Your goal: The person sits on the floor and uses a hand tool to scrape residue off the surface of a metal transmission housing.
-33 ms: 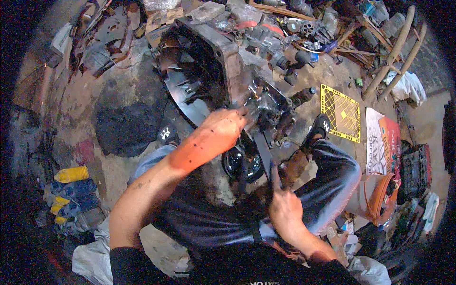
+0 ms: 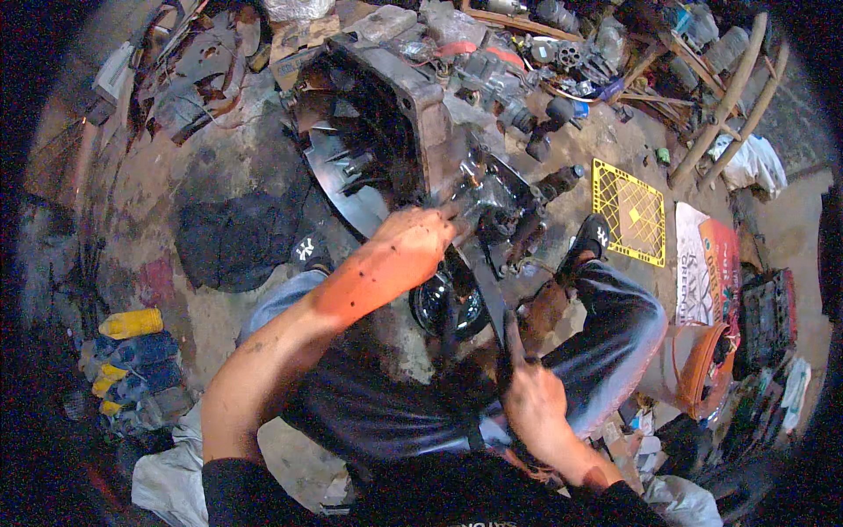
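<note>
While the right hand [image 2: 534, 395] is closed around the lower end of a long, flat, dark bar [image 2: 493, 303], this bar rises from it, away from the body and somewhat to the left. The upper end of the bar comes just beside the left hand [image 2: 417, 235], on its right side. The left hand has its fingers bent against the metal housing [image 2: 430, 114], but the fingertips are hidden and blurred, so I cannot tell whether they grip something. The housing stands beyond this hand, its wide hollow opening to the left and its narrower part to the right. Nearer the body, a round, shiny black thing [image 2: 448, 303] is seen left of the bar. Farther out, a dark cloth [image 2: 233, 237] lies at left and a yellow grid [image 2: 634, 211] at right.
</note>
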The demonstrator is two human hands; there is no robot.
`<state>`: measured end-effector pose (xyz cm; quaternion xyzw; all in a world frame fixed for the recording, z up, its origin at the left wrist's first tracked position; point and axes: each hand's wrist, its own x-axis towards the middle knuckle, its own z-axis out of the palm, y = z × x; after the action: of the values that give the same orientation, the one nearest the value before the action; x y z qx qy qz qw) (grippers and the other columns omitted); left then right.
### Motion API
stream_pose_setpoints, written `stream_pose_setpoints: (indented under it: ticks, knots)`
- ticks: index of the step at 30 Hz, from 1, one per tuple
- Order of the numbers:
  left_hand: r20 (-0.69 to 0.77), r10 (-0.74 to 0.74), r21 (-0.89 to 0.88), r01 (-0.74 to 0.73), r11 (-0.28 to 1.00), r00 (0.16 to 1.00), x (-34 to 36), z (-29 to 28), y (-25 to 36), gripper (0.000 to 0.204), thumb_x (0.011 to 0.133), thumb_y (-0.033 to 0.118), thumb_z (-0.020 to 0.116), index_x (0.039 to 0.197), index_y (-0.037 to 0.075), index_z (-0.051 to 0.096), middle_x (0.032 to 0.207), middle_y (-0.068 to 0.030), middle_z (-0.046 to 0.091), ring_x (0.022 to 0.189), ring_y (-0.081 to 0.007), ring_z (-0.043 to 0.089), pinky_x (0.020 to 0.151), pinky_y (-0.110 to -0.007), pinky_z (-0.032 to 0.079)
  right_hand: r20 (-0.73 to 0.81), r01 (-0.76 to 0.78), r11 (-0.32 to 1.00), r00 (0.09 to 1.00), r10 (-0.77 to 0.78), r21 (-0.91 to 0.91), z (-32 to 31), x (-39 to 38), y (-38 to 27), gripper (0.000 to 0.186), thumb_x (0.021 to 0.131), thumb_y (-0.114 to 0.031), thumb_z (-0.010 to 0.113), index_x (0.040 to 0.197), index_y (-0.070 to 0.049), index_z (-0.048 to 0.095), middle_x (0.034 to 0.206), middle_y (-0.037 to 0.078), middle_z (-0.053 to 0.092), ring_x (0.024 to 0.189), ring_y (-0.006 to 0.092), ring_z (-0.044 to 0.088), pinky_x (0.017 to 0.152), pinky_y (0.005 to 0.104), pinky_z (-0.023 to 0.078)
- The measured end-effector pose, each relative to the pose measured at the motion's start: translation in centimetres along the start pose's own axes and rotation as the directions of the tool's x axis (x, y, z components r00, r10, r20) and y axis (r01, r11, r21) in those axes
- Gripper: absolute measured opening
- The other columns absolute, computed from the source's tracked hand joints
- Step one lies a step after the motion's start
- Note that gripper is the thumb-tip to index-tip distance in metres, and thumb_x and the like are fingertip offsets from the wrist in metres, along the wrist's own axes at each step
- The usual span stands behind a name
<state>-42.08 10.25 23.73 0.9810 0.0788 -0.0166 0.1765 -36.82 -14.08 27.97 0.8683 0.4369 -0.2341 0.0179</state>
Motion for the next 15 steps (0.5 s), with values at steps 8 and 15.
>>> stream_pose_setpoints:
  ticks: [8,15]
  knots:
    - [0.121,-0.025,0.001,0.025,1.000,0.992,0.9,0.9,-0.8,0.046,0.076,0.013,0.066,0.119,0.009,0.054,0.119,-0.0141,0.055,0.096,-0.0344,0.060,0.082,-0.042,0.051,-0.056,0.077,0.996,0.996,-0.074,0.044,2.2,1.3,1.0,0.060,0.076,-0.008,0.055,0.132,-0.007,0.032,0.073,0.023,0.061,0.060,0.0396,0.062,0.051,0.0484,0.050]
    - [-0.158,0.087,-0.129,-0.108,0.986,0.984,0.9,1.3,-1.5,0.028,0.074,0.003,0.054,0.100,0.003,0.064,0.100,-0.0143,0.063,0.088,-0.0340,0.064,0.077,-0.044,0.052,0.000,0.167,0.956,0.985,-0.172,0.242,0.9,-2.6,4.8,0.048,0.071,0.001,0.057,0.119,0.004,0.052,0.082,0.023,0.060,0.074,0.0381,0.057,0.063,0.0443,0.046]
